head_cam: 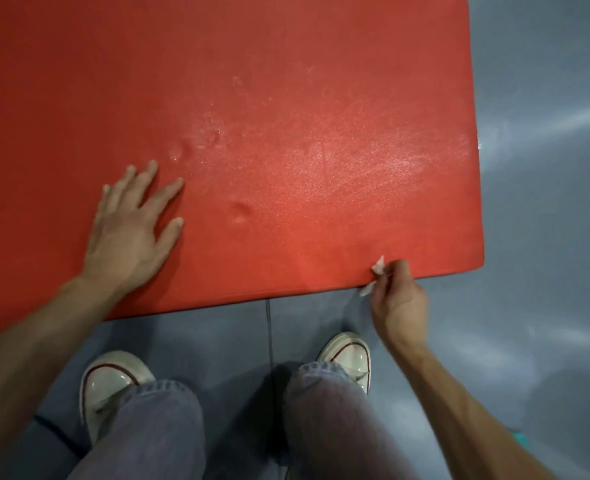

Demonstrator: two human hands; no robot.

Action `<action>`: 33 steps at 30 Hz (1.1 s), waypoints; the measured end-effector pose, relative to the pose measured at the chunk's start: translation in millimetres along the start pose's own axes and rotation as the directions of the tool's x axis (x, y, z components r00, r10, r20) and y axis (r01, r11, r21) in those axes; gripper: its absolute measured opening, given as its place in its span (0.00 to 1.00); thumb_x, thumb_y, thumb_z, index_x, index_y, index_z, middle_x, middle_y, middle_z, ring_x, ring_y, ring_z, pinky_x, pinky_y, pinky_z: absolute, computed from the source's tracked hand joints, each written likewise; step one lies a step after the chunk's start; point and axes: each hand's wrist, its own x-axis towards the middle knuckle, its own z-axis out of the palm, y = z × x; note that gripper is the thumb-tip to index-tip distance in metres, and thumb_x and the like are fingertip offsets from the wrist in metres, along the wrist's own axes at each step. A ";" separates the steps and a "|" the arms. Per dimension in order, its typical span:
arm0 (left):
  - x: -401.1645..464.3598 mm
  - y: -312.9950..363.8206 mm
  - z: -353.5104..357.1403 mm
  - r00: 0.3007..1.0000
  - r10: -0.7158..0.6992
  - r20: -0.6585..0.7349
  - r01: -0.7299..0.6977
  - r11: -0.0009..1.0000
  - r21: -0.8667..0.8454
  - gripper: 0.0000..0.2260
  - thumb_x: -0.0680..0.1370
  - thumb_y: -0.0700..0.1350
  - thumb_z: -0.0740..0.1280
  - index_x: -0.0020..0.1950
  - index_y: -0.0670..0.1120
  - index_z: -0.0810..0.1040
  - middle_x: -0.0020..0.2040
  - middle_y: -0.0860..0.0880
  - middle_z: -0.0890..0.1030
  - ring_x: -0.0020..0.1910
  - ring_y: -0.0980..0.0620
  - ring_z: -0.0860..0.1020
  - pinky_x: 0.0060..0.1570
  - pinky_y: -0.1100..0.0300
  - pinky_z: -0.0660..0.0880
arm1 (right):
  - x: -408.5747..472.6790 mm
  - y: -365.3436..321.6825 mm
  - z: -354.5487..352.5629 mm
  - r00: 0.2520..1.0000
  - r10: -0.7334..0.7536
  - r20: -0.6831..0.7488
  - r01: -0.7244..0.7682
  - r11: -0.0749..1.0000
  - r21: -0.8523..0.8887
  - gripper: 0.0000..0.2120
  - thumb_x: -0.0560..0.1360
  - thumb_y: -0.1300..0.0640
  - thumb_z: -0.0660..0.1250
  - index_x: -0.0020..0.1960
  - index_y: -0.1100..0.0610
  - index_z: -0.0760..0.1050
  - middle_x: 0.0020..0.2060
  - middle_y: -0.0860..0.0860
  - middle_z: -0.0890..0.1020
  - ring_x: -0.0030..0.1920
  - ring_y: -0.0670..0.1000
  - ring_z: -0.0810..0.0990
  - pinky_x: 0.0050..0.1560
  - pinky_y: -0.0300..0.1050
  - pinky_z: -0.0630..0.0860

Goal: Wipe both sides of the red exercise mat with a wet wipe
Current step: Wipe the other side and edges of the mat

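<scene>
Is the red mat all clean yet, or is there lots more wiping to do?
Not yet. The red mat shines damp near its right end, so that part looks wiped. The right hand pinches the wet wipe at the near edge; the left hand presses flat. The underside remains.

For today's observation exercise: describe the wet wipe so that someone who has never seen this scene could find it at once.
Start with the big red mat on the grey floor and follow its near edge toward the right corner. There the right hand pinches the wet wipe, a small crumpled white scrap, the only pale thing on the red.
</scene>
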 end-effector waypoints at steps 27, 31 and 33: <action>-6.3 -1.9 6.5 0.998 -0.036 -0.049 0.028 0.989 -0.146 0.25 0.82 0.48 0.66 0.79 0.53 0.68 0.84 0.49 0.56 0.83 0.46 0.51 0.80 0.44 0.44 | -34.7 -58.4 30.8 0.994 -0.070 0.086 0.072 0.997 -0.021 0.05 0.76 0.55 0.68 0.46 0.55 0.72 0.35 0.55 0.83 0.37 0.63 0.82 0.35 0.53 0.75; -6.7 -1.9 5.8 0.998 -0.046 -0.052 0.037 0.987 -0.157 0.25 0.82 0.48 0.66 0.79 0.53 0.67 0.84 0.50 0.56 0.83 0.46 0.51 0.80 0.45 0.43 | -65.1 -123.2 68.8 0.884 -0.383 0.268 0.383 0.922 0.054 0.08 0.80 0.51 0.63 0.54 0.54 0.74 0.35 0.57 0.84 0.35 0.65 0.82 0.33 0.51 0.74; -7.0 -1.7 6.8 0.997 -0.043 -0.059 0.034 0.989 -0.147 0.25 0.82 0.48 0.66 0.79 0.54 0.67 0.84 0.50 0.56 0.83 0.46 0.51 0.80 0.44 0.44 | -84.2 -164.1 87.2 0.748 -0.544 0.381 0.553 0.827 0.096 0.11 0.81 0.49 0.58 0.57 0.55 0.73 0.36 0.55 0.86 0.36 0.66 0.82 0.33 0.50 0.74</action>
